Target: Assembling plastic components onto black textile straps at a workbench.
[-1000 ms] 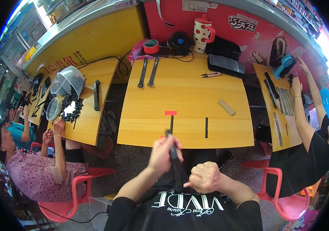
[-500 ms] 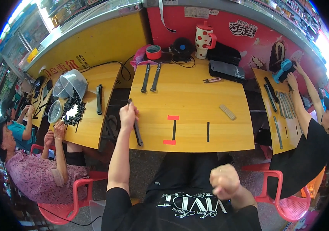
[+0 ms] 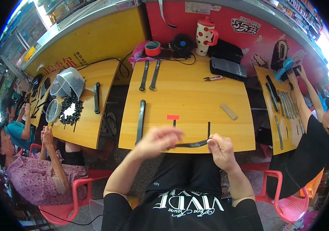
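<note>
Now both hands — left hand [image 3: 157, 141], right hand [image 3: 220, 148] — pinch a thin, limp black strip [image 3: 192, 144].

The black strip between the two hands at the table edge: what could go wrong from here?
1. The black strip is held by the left hand and right hand over the edge of the yellow table; if a grip slips, it may fall onto the lap.
2. The left hand is blurred, so it may knock the long black strip lying close beside it.
</note>
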`<state>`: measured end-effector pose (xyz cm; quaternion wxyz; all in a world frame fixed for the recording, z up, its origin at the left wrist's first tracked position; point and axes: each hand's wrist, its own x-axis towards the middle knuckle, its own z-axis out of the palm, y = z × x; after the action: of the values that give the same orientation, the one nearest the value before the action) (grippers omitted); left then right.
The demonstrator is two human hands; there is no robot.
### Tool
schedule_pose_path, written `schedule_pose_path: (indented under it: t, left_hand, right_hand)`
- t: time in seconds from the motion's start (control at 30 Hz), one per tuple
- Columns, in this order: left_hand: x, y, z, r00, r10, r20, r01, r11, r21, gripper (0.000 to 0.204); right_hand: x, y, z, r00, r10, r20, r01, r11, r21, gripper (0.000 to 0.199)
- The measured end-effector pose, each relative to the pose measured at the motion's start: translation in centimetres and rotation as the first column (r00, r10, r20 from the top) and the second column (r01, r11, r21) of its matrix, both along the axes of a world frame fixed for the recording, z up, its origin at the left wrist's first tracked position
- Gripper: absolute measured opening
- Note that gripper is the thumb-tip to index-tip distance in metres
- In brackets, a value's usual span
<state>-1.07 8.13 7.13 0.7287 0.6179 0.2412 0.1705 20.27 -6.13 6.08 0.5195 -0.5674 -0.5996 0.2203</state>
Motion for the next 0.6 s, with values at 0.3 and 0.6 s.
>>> schedule_pose_path:
  t: [0.3,0.6]
  left_hand:
    - [2.8,-3.3,-0.4,0.993,-0.118,-0.026,0.119,0.925,0.36,0.012]
    - [5.9,-1.1,-1.3,0.989,0.099,-0.107,-0.065,0.958,0.28,0.011]
  right_hand:
    - [1.8,1.1,0.1,0.99,-0.102,-0.1,0.107,0.993,0.044,0.032]
    - [5.4,2.5,-2.5,0.968,-0.236,-0.082,0.239,0.97,0.039,0.034]
